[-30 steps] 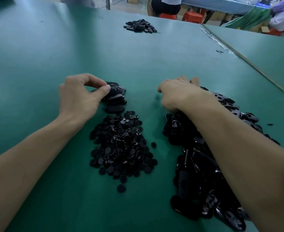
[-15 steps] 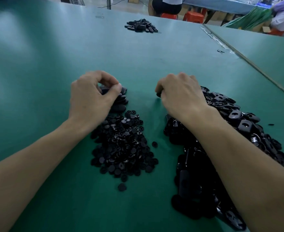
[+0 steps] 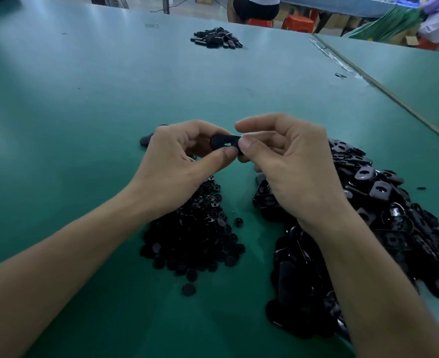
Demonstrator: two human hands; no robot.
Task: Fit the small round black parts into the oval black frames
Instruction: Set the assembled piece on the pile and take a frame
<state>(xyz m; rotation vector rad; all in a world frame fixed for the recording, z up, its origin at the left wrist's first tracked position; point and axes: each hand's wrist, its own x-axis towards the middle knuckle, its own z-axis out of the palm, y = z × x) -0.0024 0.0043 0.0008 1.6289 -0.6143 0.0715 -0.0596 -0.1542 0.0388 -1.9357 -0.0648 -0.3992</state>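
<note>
Both hands meet above the green table [image 3: 84,125] and pinch one oval black frame [image 3: 224,142] between them. My left hand [image 3: 179,164] holds its left end with thumb and fingers. My right hand [image 3: 288,161] pinches its right end. A hole shows in the frame's face. Below my left hand lies a heap of small round black parts [image 3: 195,236]. A large heap of oval black frames [image 3: 383,218] lies under and right of my right arm. A small stack of frames [image 3: 146,140] peeks out behind my left hand, mostly hidden.
Another pile of black parts [image 3: 217,38] lies far back on the table. A seam with tape [image 3: 383,89] runs diagonally at the right between two tabletops. People sit and orange stools [image 3: 297,21] stand beyond the far edge.
Both hands lifted off the piles and came together at the centre. The right hand brought an oval frame from the right heap, and both hands now pinch it.
</note>
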